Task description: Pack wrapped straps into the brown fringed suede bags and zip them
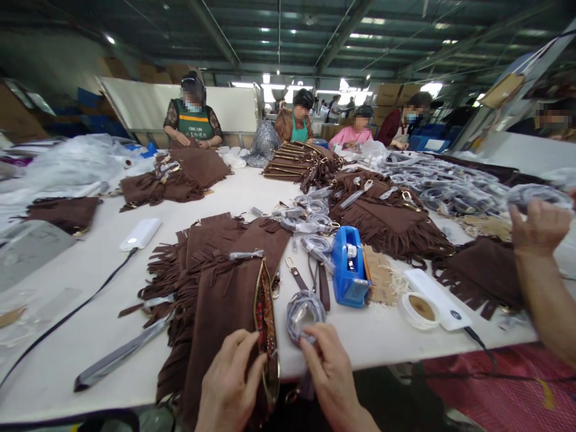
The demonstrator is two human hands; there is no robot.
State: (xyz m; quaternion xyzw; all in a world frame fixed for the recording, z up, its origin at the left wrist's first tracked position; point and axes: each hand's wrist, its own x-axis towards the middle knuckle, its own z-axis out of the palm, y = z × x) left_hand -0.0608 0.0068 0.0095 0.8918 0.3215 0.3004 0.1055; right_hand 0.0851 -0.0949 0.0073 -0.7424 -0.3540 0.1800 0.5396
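Note:
A brown fringed bag point(216, 318) lies on the table in front of me with its gold zipper open, showing a patterned red lining point(266, 312). My left hand point(234, 375) pinches the edge of that opening near its lower end. To the right of the bag, a coiled strap in clear plastic point(306, 312) rests by the table's front edge. The thumb and fingers of my right hand point(328, 369) are closed on the near side of the coil. Just beyond the coil lie brown straps with metal clips point(297, 273).
A blue tape dispenser point(351, 270), a tape roll point(418, 309) and white power banks point(140, 234) stand nearby. Brown bags point(387, 216) and wrapped straps point(450, 180) are piled beyond. A co-worker's hand point(540, 228) reaches in at right; several people sit across the table.

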